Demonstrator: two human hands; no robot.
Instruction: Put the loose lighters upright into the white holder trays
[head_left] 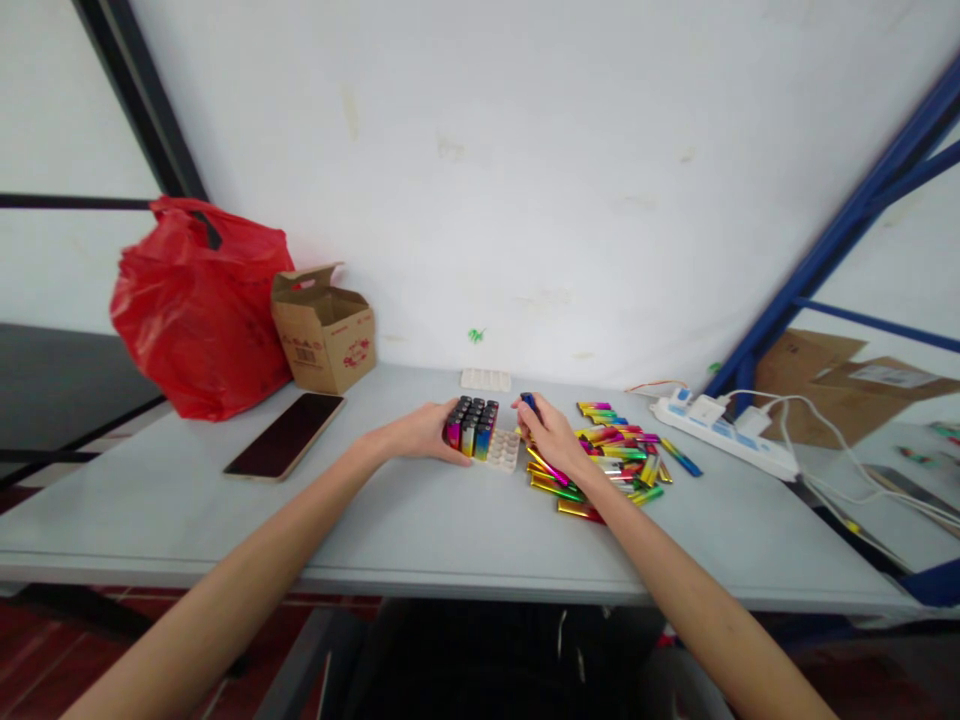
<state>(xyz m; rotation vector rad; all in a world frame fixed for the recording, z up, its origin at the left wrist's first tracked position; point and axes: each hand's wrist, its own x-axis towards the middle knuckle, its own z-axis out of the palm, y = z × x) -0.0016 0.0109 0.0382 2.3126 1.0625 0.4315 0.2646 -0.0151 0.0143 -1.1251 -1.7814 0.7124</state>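
Note:
A white tray with round slots lies on the grey table, its left part filled with upright lighters that have black tops. My left hand is wrapped round the left side of these lighters, fingers behind and thumb in front. Just right of the tray, my right hand is closed on a lighter with a dark blue top. Beside and partly under that hand is a loose pile of shiny, multicoloured lighters.
A second white tray lies near the wall. To the left are a phone, an open cardboard box and a red plastic bag. At the right sits a power strip with plugs and cables.

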